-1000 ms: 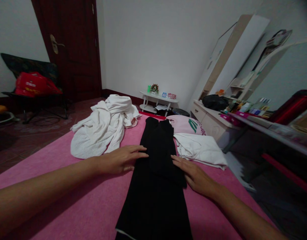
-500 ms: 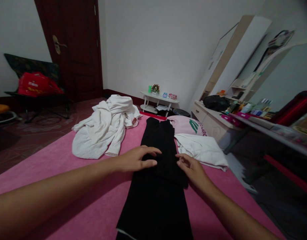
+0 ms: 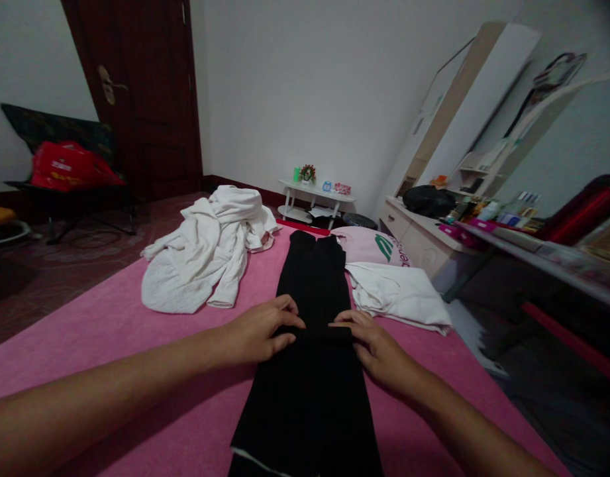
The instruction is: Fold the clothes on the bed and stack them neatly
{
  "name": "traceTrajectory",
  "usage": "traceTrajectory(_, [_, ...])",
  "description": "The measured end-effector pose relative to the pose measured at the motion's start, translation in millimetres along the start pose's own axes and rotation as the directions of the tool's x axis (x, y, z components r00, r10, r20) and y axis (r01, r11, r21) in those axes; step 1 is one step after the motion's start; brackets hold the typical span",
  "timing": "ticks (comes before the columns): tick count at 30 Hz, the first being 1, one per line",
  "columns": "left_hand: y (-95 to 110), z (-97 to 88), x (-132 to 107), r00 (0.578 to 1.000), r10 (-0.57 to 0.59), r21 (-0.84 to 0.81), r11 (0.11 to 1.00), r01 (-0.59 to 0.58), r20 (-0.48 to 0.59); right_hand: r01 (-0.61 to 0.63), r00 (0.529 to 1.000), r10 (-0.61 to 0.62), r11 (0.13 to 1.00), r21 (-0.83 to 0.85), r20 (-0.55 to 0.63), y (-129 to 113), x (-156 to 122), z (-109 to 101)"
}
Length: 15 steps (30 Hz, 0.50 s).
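Black trousers lie lengthwise in front of me on the pink bed cover, with a thick crosswise fold about halfway along. My left hand grips the left end of that fold, thumb nearer me and fingers curled over the cloth. At the fold's right end, my right hand has its fingers on top and its thumb at the side edge, closed on the fabric. A white folded garment rests just right of the trousers. To the left is a loose heap of white clothes.
A pink printed item lies beyond the white folded garment. A low white table stands by the far wall. On the right is a dresser with bottles and a black bag. A chair with a red bag is at left.
Both hands have come down onto the trousers and closed on the cloth. The folded part's near edge, which lay closer to me, is now turned back into a thicker fold.
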State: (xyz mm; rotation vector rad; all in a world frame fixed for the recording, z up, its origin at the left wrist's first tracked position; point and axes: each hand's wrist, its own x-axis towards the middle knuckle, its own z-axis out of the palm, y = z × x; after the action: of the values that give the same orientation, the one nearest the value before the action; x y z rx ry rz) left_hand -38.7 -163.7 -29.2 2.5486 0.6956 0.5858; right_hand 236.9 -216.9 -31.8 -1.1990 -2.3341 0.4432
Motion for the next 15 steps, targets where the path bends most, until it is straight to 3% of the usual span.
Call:
traceTrajectory(7, [-38, -16.8, -17, 0.970, 0.231, 0.200, 0.950, -0.242, 0.073, 0.108, 0.983, -0.072, 0.971, -0.213, 0.168, 2, -12, -13])
traceTrajectory(15, [-28, -10.4, -5, 0.947, 0.320, 0.172, 0.933, -0.315, -0.001, 0.239, 0.970, -0.229, 0.956, -0.172, 0.075, 11, 5, 9])
